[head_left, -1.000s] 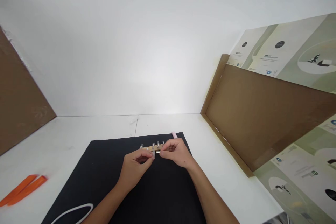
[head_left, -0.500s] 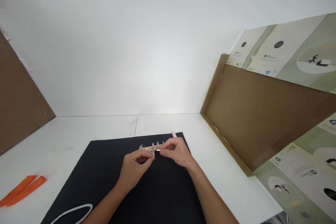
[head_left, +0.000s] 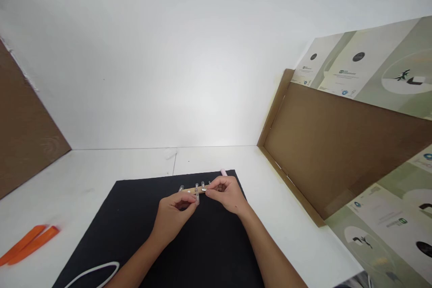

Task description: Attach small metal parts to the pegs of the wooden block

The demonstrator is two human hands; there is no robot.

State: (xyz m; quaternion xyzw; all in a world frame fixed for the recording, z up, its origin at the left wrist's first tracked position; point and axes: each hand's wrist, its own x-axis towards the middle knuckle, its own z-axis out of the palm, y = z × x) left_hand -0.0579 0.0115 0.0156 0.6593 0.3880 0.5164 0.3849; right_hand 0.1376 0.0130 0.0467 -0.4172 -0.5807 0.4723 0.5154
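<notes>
A narrow light-wood strip [head_left: 192, 190] lies near the far edge of the black mat [head_left: 141, 216], with several small clear plastic pieces [head_left: 181, 188] along it. My left hand [head_left: 172, 218] comes in from the near left, thumb and forefinger pinched on a clear clip-like piece [head_left: 197, 199] at the strip's front edge. From the right, my right hand [head_left: 226, 194] pinches a small shiny silvery piece [head_left: 204, 189] against the strip. Its fingers cover the strip's right end. The exact kind of these small pieces is too small to tell.
Orange strips [head_left: 30, 245] lie on the white table at the left. A white cord loop [head_left: 92, 270] crosses the mat's near-left corner. Beyond my right hand a pale pink stick [head_left: 223, 173] shows. Cardboard panels [head_left: 344, 148] stand at both sides, a white wall behind.
The silvery piece in my right fingers has shifted slightly up and away, from the strip's front edge onto the strip. My left hand has barely moved.
</notes>
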